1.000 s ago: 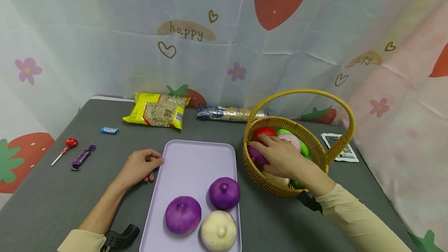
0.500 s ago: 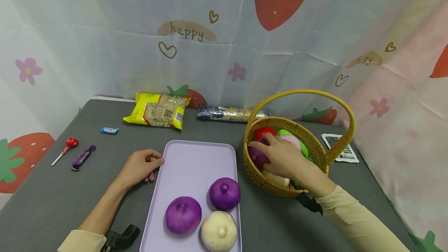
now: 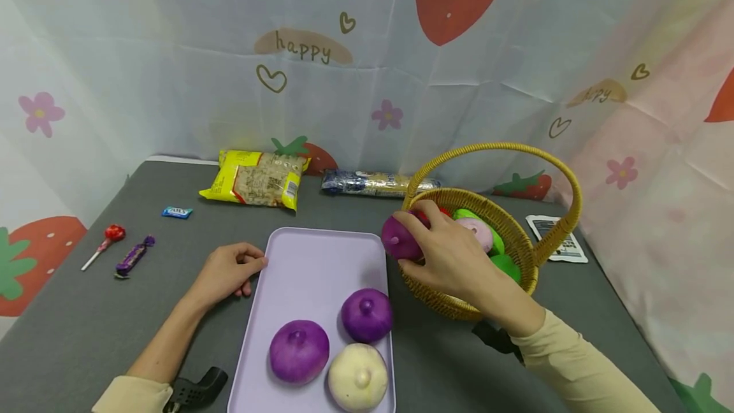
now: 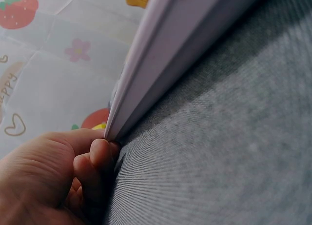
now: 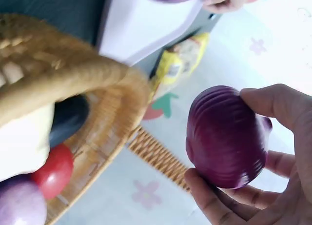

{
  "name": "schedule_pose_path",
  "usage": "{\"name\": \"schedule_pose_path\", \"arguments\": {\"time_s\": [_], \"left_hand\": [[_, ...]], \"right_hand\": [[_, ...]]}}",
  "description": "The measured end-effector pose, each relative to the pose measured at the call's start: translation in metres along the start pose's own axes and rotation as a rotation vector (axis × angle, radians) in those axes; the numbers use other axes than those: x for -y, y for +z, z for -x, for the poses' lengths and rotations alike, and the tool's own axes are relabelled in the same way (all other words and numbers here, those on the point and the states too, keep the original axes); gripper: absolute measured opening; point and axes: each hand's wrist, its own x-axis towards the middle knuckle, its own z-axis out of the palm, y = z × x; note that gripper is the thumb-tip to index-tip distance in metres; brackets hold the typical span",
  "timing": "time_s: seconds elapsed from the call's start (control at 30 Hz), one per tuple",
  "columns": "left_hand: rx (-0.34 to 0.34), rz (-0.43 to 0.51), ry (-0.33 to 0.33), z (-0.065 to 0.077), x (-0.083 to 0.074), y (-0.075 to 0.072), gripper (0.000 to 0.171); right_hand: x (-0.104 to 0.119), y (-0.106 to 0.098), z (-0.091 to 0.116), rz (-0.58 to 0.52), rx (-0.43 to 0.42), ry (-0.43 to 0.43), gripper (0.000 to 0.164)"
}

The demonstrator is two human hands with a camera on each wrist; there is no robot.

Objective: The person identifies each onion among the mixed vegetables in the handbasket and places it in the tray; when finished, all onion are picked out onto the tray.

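My right hand (image 3: 447, 253) grips a purple onion (image 3: 399, 238) just above the left rim of the wicker basket (image 3: 438, 303). In the right wrist view, thumb and fingers curl around this ridged onion (image 5: 224, 137). My left hand (image 3: 229, 273) pinches the left edge of a lilac tray (image 3: 321, 263), its fingertips at the rim in the left wrist view. Near the tray's front lie two purple onions, one left (image 3: 299, 352) and one right (image 3: 367, 316), beside a cream-white onion (image 3: 358, 378). The basket holds a red round vegetable (image 5: 53, 171), a pink one (image 3: 477, 232) and green pieces (image 3: 506, 266).
Behind the tray lie a yellow food bag (image 3: 258, 177) and a long shiny packet (image 3: 367, 183). Left are a lollipop (image 3: 106, 244), a purple-wrapped candy (image 3: 134, 257) and a blue candy (image 3: 176, 212). A white pouch (image 3: 564, 250) lies right of the basket, whose handle (image 3: 493, 146) arches overhead.
My right hand has lifted the purple onion out of the basket, moving up and left. The left hand stays at the tray's edge.
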Motion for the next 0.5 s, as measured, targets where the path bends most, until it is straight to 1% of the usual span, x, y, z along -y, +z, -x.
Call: {"name": "schedule_pose_path", "arguments": {"time_s": [0.1, 0.27, 0.33, 0.5], "left_hand": [[-0.001, -0.005, 0.003, 0.0, 0.0, 0.0, 0.03], [0.002, -0.013, -0.007, -0.001, 0.001, 0.0, 0.031], [0.003, -0.017, -0.01, -0.001, 0.0, 0.001, 0.031], [0.0, -0.024, -0.017, -0.002, 0.0, 0.002, 0.031]], "right_hand": [[0.01, 0.003, -0.007, -0.003, -0.005, -0.027, 0.06], [0.025, 0.011, -0.022, 0.018, 0.028, -0.129, 0.059], [0.031, 0.014, -0.028, 0.006, 0.063, -0.15, 0.058], [0.047, 0.025, -0.041, -0.076, 0.194, -0.14, 0.056]]}}
